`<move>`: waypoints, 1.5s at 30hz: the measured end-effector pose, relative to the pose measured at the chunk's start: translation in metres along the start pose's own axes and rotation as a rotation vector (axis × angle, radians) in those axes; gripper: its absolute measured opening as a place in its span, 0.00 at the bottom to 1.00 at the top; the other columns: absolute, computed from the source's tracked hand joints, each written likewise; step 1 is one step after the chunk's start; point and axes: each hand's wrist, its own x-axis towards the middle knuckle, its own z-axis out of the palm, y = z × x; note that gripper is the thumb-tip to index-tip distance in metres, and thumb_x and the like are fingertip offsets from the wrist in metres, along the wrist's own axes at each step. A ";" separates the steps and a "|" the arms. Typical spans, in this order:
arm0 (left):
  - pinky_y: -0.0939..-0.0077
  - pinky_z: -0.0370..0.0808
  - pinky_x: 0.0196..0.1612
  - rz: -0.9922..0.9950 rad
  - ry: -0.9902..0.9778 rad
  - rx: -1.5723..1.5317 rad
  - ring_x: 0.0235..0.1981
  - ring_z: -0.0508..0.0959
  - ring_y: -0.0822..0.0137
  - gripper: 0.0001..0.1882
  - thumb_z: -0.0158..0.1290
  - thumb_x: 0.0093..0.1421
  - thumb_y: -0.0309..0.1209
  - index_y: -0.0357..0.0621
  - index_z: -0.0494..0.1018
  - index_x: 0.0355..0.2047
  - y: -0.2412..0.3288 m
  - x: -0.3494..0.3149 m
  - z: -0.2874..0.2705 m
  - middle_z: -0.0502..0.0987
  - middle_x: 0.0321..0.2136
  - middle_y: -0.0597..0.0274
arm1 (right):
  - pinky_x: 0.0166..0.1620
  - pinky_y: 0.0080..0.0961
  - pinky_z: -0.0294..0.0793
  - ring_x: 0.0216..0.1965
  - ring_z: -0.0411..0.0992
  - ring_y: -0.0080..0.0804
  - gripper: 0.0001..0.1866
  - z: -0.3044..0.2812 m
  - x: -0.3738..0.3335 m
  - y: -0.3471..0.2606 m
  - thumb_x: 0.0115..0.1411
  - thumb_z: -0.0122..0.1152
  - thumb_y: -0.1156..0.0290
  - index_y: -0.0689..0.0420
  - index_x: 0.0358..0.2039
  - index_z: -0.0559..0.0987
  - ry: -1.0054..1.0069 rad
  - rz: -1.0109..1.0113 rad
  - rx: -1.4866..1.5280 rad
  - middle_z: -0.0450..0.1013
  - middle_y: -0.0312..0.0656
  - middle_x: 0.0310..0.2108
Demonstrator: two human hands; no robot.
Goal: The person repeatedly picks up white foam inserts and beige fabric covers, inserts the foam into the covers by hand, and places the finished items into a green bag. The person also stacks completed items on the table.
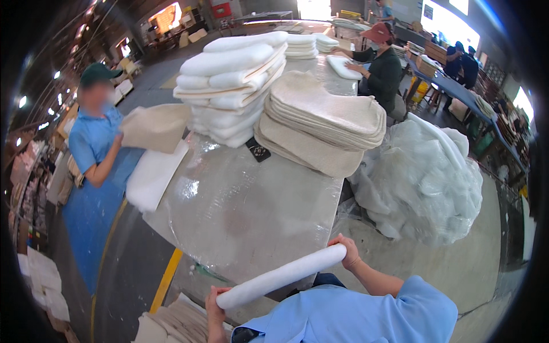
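A long, thick white padding piece, seen edge-on or rolled, spans my two hands at the near edge of the table. My left hand is closed on its lower left end. At the upper right end, my right hand grips it, thumb and fingers around the tip. Farther up the plastic-covered table stand a tall stack of folded white padding and a stack of beige fabric pieces. Between these stacks lies a small dark patterned object.
A co-worker in a green cap holds a beige fabric piece over a white pad at left. Another person handles padding at the far side. A big clear plastic bag bulges at right; folded beige cloth lies lower left.
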 end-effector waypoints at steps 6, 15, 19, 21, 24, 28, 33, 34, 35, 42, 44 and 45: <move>0.56 0.73 0.62 0.634 -0.360 0.978 0.56 0.81 0.51 0.31 0.61 0.68 0.49 0.41 0.75 0.64 0.077 -0.013 0.076 0.81 0.57 0.51 | 0.48 0.31 0.78 0.40 0.80 0.31 0.20 -0.011 0.001 -0.006 0.73 0.60 0.56 0.62 0.39 0.87 -0.093 0.114 0.014 0.83 0.43 0.37; 0.51 0.81 0.48 0.512 -0.463 1.446 0.46 0.85 0.46 0.38 0.72 0.53 0.48 0.55 0.73 0.63 0.061 -0.039 0.146 0.85 0.46 0.53 | 0.40 0.33 0.79 0.33 0.77 0.25 0.14 0.028 0.103 -0.166 0.71 0.66 0.59 0.56 0.46 0.87 -0.181 -0.471 -0.819 0.84 0.42 0.33; 0.51 0.82 0.47 0.534 -0.374 1.442 0.45 0.85 0.47 0.37 0.73 0.51 0.45 0.57 0.75 0.61 0.054 -0.045 0.138 0.85 0.44 0.53 | 0.50 0.42 0.78 0.44 0.80 0.49 0.13 0.099 0.169 -0.293 0.67 0.66 0.63 0.58 0.43 0.87 0.078 -0.963 -0.932 0.83 0.49 0.39; 0.51 0.82 0.47 0.529 -0.381 1.461 0.44 0.85 0.46 0.36 0.73 0.50 0.44 0.58 0.75 0.60 0.053 -0.038 0.151 0.85 0.44 0.53 | 0.53 0.46 0.78 0.49 0.79 0.52 0.14 0.097 0.204 -0.336 0.65 0.66 0.62 0.58 0.44 0.88 0.242 -1.115 -1.022 0.83 0.50 0.44; 0.51 0.82 0.47 0.549 -0.348 1.450 0.44 0.85 0.47 0.36 0.73 0.48 0.43 0.59 0.76 0.59 0.050 -0.039 0.156 0.85 0.43 0.54 | 0.57 0.48 0.77 0.54 0.78 0.53 0.17 0.104 0.242 -0.351 0.65 0.67 0.59 0.58 0.46 0.88 0.273 -0.967 -1.254 0.83 0.52 0.48; 0.51 0.81 0.47 0.589 -0.280 1.426 0.43 0.85 0.47 0.36 0.73 0.47 0.42 0.59 0.77 0.58 0.045 -0.050 0.147 0.85 0.42 0.55 | 0.59 0.49 0.76 0.56 0.78 0.54 0.16 0.123 0.266 -0.333 0.66 0.64 0.57 0.55 0.44 0.90 0.116 -0.705 -1.374 0.82 0.53 0.49; 0.51 0.81 0.47 0.642 -0.276 1.388 0.42 0.85 0.47 0.34 0.72 0.47 0.42 0.58 0.78 0.57 0.042 -0.050 0.146 0.86 0.41 0.57 | 0.57 0.49 0.77 0.54 0.78 0.54 0.15 0.113 0.276 -0.345 0.69 0.62 0.58 0.53 0.41 0.90 0.202 -0.702 -1.268 0.82 0.50 0.49; 0.50 0.81 0.47 0.665 -0.285 1.372 0.42 0.85 0.47 0.33 0.72 0.47 0.42 0.57 0.78 0.56 0.041 -0.049 0.147 0.86 0.41 0.57 | 0.57 0.49 0.77 0.54 0.78 0.54 0.15 0.107 0.273 -0.349 0.70 0.61 0.57 0.53 0.41 0.90 0.243 -0.763 -1.276 0.82 0.49 0.49; 0.50 0.81 0.48 0.655 -0.315 1.369 0.43 0.85 0.47 0.33 0.71 0.48 0.42 0.57 0.78 0.57 0.040 -0.046 0.150 0.85 0.43 0.56 | 0.55 0.49 0.78 0.53 0.78 0.54 0.14 0.097 0.267 -0.355 0.70 0.60 0.59 0.53 0.41 0.89 0.295 -0.861 -1.271 0.82 0.49 0.48; 0.53 0.78 0.58 0.501 -0.488 1.334 0.55 0.81 0.46 0.38 0.70 0.56 0.48 0.50 0.74 0.64 0.048 -0.056 0.140 0.82 0.56 0.48 | 0.49 0.44 0.80 0.46 0.80 0.51 0.09 0.115 0.171 -0.335 0.69 0.64 0.67 0.60 0.38 0.85 0.036 -1.365 -1.142 0.82 0.48 0.43; 0.56 0.71 0.68 0.339 -0.634 1.177 0.66 0.74 0.47 0.44 0.68 0.60 0.48 0.45 0.66 0.71 0.053 -0.054 0.119 0.73 0.66 0.45 | 0.49 0.42 0.81 0.45 0.80 0.51 0.08 0.127 0.127 -0.308 0.67 0.66 0.70 0.61 0.40 0.85 -0.141 -1.389 -1.081 0.82 0.49 0.43; 0.58 0.65 0.74 0.245 -0.745 1.027 0.73 0.67 0.47 0.49 0.68 0.62 0.49 0.41 0.60 0.76 0.055 -0.041 0.108 0.66 0.73 0.42 | 0.47 0.42 0.81 0.44 0.80 0.50 0.07 0.127 0.105 -0.293 0.67 0.65 0.71 0.61 0.40 0.86 -0.190 -1.376 -1.075 0.82 0.48 0.42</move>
